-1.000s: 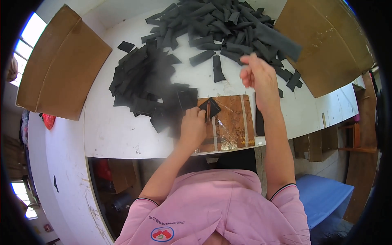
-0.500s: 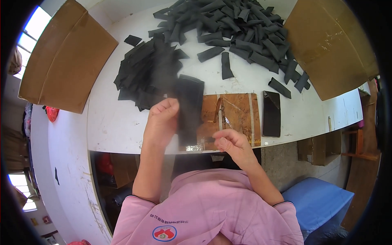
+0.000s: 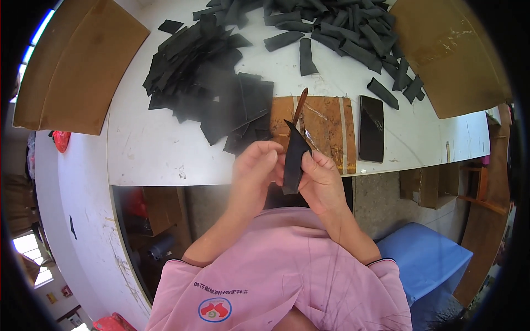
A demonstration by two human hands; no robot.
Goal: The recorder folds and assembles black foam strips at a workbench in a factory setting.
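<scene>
A narrow black fabric piece (image 3: 294, 160), folded lengthwise with a pointed upper end, is held upright in front of me at the table's near edge. My right hand (image 3: 323, 176) pinches its right side with the thumb in front. My left hand (image 3: 256, 168) is closed at its left edge, with the fingertips partly hidden. Just beyond the fabric's tip a thin brown stick (image 3: 301, 105) slants up over a worn wooden board (image 3: 331, 129); whether the two touch, I cannot tell. Flat black fabric pieces (image 3: 190, 71) lie overlapped in a stack left of the board.
Narrow folded black pieces (image 3: 348, 41) are heaped at the far side. A dark phone (image 3: 371, 129) lies right of the board. Cardboard boxes stand at the left (image 3: 77, 66) and right (image 3: 450, 60) of the white table (image 3: 149, 160). A blue covered object (image 3: 425, 259) is at lower right.
My left hand has come right, from beside the flat pieces to the right hand. A fabric piece is now between both hands. The brown stick now stands out more, higher in view.
</scene>
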